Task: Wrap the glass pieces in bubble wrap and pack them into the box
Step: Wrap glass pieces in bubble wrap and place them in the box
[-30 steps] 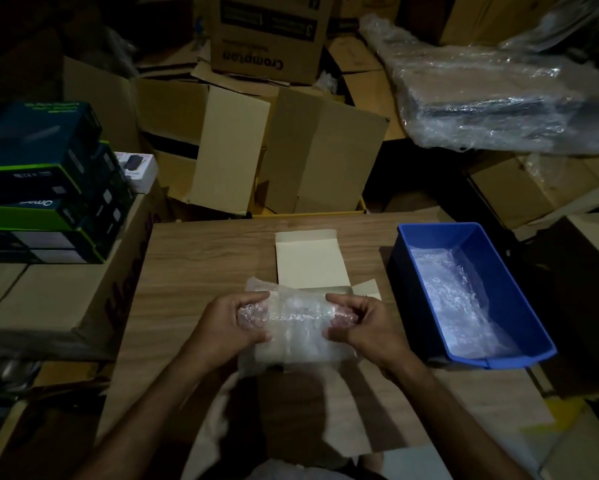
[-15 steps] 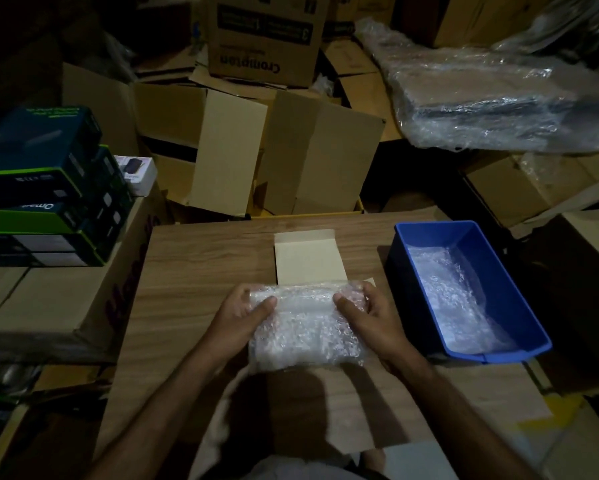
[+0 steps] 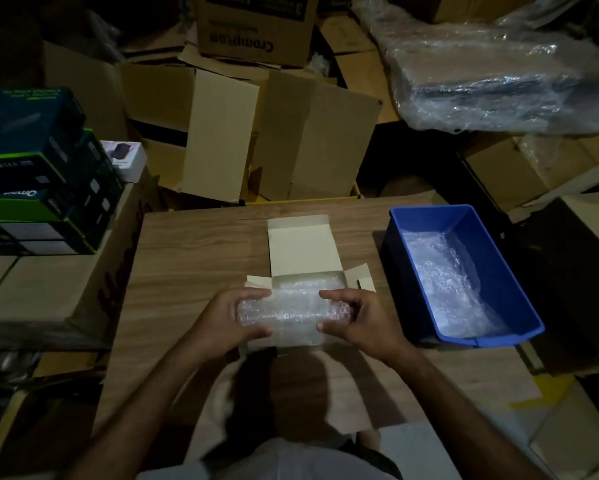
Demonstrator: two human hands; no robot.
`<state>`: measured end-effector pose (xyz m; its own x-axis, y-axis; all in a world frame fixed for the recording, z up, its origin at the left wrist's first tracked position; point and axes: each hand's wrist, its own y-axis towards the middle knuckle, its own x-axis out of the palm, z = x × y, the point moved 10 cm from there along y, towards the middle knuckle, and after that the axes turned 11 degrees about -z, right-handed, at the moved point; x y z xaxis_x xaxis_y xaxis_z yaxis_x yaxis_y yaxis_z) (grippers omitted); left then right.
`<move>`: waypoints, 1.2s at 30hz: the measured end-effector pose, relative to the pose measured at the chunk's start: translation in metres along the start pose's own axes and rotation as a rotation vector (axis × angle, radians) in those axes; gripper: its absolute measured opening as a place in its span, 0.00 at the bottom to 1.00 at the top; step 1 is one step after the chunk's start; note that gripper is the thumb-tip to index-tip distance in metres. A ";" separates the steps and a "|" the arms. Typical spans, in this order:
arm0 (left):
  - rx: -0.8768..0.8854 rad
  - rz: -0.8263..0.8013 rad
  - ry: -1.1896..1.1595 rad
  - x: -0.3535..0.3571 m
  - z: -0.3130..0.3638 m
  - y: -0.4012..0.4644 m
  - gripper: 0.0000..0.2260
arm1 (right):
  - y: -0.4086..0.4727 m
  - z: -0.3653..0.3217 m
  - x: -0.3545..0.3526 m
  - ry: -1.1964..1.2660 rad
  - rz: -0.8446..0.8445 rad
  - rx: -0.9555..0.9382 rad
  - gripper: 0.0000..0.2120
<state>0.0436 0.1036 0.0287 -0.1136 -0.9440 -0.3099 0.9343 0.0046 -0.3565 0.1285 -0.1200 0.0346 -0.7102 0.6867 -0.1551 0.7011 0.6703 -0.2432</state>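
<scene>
Cartons (image 3: 53,299) fill the far left, and on them rests a stack of dark green-edged retail boxes (image 3: 38,188) with a small white product box (image 3: 124,160) beside the stack. Behind the wooden table (image 3: 194,258) stand open brown cardboard boxes (image 3: 256,133), one printed "Crompton" (image 3: 256,29); what they hold cannot be made out.

At the table's middle lies a small open cream carton (image 3: 303,247), lid flap folded back away from the person, side flaps spread. Bubble wrap shows inside its cavity. Just over its near edge, the bubble-wrapped bundle (image 3: 291,317) is held between both hands: the left hand (image 3: 227,317) curls round its left end, the right hand (image 3: 356,320) grips its right end, thumbs on the near side and fingers over the far side. The glass inside cannot be seen through the wrap.

To the right sits a blue plastic bin (image 3: 498,271) on the table's edge, holding loose bubble wrap (image 3: 443,278). Beyond it, upper right, lies a large plastic-wrapped package (image 3: 498,74) atop more cardboard.
</scene>
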 end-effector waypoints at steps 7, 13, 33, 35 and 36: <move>0.163 -0.015 0.291 0.003 0.026 0.014 0.09 | 0.008 0.001 -0.022 -0.151 0.016 0.004 0.06; 0.148 -0.160 -0.145 0.029 0.020 0.023 0.08 | 0.008 0.015 -0.017 0.240 -0.084 -0.033 0.04; 0.043 -0.025 0.443 0.045 0.024 0.140 0.11 | 0.022 0.067 -0.021 -0.443 0.151 -0.019 0.08; 0.064 0.035 0.642 0.052 0.031 0.153 0.09 | 0.031 0.077 -0.016 -0.503 0.120 0.047 0.08; 0.079 0.053 0.738 0.056 0.032 0.158 0.08 | 0.035 0.082 -0.013 -0.510 0.090 0.067 0.08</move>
<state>0.1953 0.0406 -0.0166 -0.2397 -0.4759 -0.8462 0.9630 -0.0061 -0.2694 0.1575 -0.1286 -0.0499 -0.5995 0.5051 -0.6209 0.7672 0.5837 -0.2659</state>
